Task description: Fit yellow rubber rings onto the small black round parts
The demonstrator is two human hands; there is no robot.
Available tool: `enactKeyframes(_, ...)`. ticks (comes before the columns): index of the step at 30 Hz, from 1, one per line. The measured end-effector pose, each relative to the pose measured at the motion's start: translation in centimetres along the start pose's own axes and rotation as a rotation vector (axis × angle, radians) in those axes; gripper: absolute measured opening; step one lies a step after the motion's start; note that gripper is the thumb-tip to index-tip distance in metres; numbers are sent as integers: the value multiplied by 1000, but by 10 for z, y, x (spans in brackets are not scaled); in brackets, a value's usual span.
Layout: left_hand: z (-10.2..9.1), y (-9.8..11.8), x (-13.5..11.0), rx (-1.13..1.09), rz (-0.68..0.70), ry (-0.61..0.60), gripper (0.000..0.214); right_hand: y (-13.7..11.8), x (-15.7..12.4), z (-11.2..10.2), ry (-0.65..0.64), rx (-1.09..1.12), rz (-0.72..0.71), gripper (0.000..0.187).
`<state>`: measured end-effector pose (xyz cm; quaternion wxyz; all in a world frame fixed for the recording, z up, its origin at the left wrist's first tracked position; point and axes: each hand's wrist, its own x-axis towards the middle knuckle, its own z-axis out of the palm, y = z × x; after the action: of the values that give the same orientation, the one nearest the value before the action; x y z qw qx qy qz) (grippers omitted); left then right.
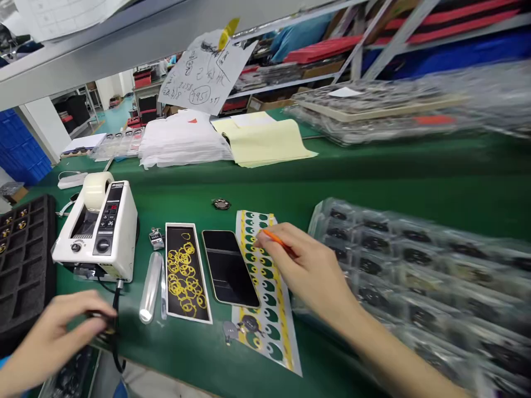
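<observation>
My left hand (62, 331) is at the near left, thumb and forefinger pinched on a small dark round part (100, 320), blurred, with a black cable beside it. Over the sticker sheet (271, 301), my right hand (309, 268) is closed around a thin orange tool (277, 241); its tip is hidden. The sheet carries rows of green and yellow stickers, with small dark round pieces (249, 324) near its lower end. Left of the sheet lies a phone (230, 268), screen dark. Next to it, a white-edged tray (166, 271) holds many thin yellow rings (186, 276).
A white tape dispenser (102, 226) and a black foam tray (41, 249) stand at left. Clear blister trays (398, 260) with dark round parts fill the right. A small round part (221, 204) lies mid-table. White sheets (185, 141) and yellow paper (269, 143) lie behind.
</observation>
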<state>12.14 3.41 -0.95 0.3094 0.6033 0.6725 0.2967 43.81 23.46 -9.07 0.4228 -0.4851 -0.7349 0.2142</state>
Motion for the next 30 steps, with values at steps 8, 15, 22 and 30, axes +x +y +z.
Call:
enactKeyframes(8, 121, 16, 113, -873, -178, -192, 56, -22, -21, 6, -87, 490, 81, 59)
enactKeyframes(15, 125, 10, 112, -994, -87, -146, 47, -31, -44, 14, -120, 591, -91, 22)
enactKeyframes(22, 123, 11, 105, -904, -41, -182, 36, -28, -53, 16, -200, 554, -166, 17)
enactKeyframes(30, 117, 11, 105, -854, -110, -171, 37, -22, -48, 18, -283, 599, -245, 23)
